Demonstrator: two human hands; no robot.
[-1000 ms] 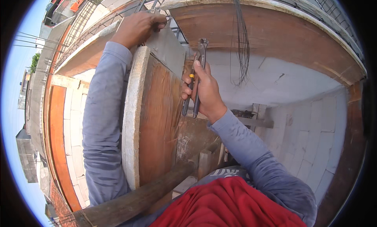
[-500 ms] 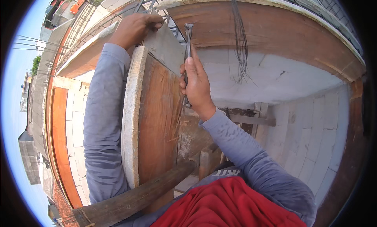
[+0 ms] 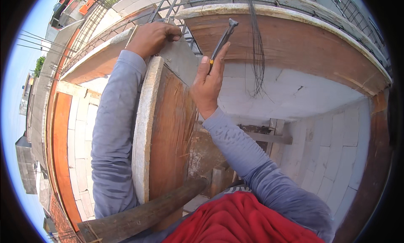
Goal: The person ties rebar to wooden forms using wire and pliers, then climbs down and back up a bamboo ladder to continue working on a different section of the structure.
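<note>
My right hand [image 3: 209, 81] is closed around a pair of pincers [image 3: 223, 40], dark with a small yellow patch, its metal head tilted up and right in front of a brown formwork board [image 3: 286, 37]. My left hand [image 3: 155, 38] is over the top of an upright formwork panel, beside the steel rebar [image 3: 170, 9]. Its fingers are curled together; whatever they pinch, if anything, is hidden. The upright panel [image 3: 168, 129], brown-faced with a cement-crusted edge, stands between my forearms. A bundle of thin black tie wires [image 3: 256, 49] hangs down over the board to the right of the pincers.
A round wooden pole [image 3: 143, 213] crosses low in front of me. Below are a timber brace [image 3: 269, 138] and a pale block wall [image 3: 332, 146]. A dark post [image 3: 376, 159] stands at right. Rebar cages run along the top, with buildings beyond at left.
The pincers have tilted to the right, away from the panel's upper corner, and my right hand has turned with more open fingers. My left hand has shifted slightly right and down in the view.
</note>
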